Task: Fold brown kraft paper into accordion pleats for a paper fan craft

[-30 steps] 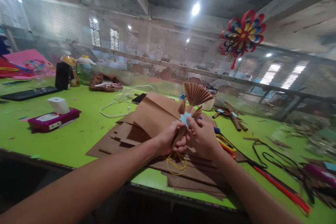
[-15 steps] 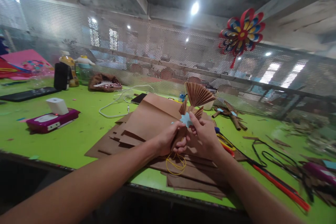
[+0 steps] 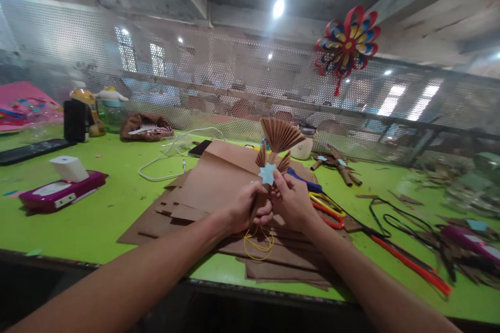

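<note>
Between my hands, over the stack of brown paper, is a folded brown paper craft (image 3: 282,135) with a pleated fan on top and two smaller pleated pieces at its sides. A light blue paper star (image 3: 267,173) sits on its front. My left hand (image 3: 253,205) is closed around the lower part of the craft. My right hand (image 3: 292,196) pinches its right side, the thumb by the star's edge. Below my left fingers hangs a loop of yellow string (image 3: 260,244); its upper end is hidden. Brown paper sheets (image 3: 211,177) lie underneath.
Scissors with red and yellow handles (image 3: 330,210) lie right of my right hand, near a red tool (image 3: 414,265). Similar brown paper pieces (image 3: 344,169) with blue stars lie further back. At left are a purple device (image 3: 62,192) and a white cable (image 3: 156,174). A perforated screen (image 3: 234,83) borders the table.
The whole view has shifted slightly, so most things appear further left. The right thumb has drawn back a little, and more of the blue star shows. Both hands keep their hold.
</note>
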`<action>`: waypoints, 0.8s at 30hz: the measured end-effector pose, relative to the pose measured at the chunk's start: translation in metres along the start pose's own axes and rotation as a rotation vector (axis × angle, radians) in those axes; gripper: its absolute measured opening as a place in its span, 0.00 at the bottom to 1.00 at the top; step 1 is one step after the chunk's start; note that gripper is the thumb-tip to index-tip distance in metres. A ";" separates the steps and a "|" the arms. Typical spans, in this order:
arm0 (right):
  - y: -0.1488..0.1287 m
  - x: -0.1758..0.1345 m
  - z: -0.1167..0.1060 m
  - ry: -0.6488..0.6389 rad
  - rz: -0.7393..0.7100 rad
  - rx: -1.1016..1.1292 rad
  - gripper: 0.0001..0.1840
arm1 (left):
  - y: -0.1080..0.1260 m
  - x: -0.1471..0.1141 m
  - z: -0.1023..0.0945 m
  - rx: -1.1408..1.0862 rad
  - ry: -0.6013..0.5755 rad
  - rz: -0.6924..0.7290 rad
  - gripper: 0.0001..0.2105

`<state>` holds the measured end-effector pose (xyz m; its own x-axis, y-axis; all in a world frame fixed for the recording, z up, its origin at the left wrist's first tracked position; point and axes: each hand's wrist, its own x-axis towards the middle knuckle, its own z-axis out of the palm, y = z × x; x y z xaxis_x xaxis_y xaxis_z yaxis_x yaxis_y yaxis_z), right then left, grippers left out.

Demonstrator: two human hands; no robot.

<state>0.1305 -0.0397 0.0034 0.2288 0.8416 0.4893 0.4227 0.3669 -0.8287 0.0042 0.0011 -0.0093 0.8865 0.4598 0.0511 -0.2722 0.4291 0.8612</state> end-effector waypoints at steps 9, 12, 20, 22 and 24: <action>0.005 -0.002 0.006 0.078 -0.063 -0.113 0.18 | 0.000 -0.001 0.003 -0.031 0.051 0.006 0.05; 0.001 -0.004 0.006 0.150 -0.061 -0.045 0.16 | 0.001 0.000 0.004 -0.033 0.065 0.036 0.05; -0.008 -0.004 0.001 0.039 0.026 0.241 0.17 | -0.001 0.000 0.002 0.045 0.042 0.025 0.07; -0.006 -0.003 0.001 0.018 0.039 0.300 0.17 | -0.001 0.000 0.002 0.046 0.025 0.020 0.07; -0.005 -0.003 0.001 0.004 0.049 0.325 0.16 | -0.001 0.001 0.002 0.050 0.019 0.008 0.07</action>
<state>0.1268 -0.0436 0.0057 0.2456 0.8601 0.4471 0.1091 0.4337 -0.8944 0.0058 -0.0004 -0.0097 0.8768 0.4783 0.0486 -0.2599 0.3865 0.8849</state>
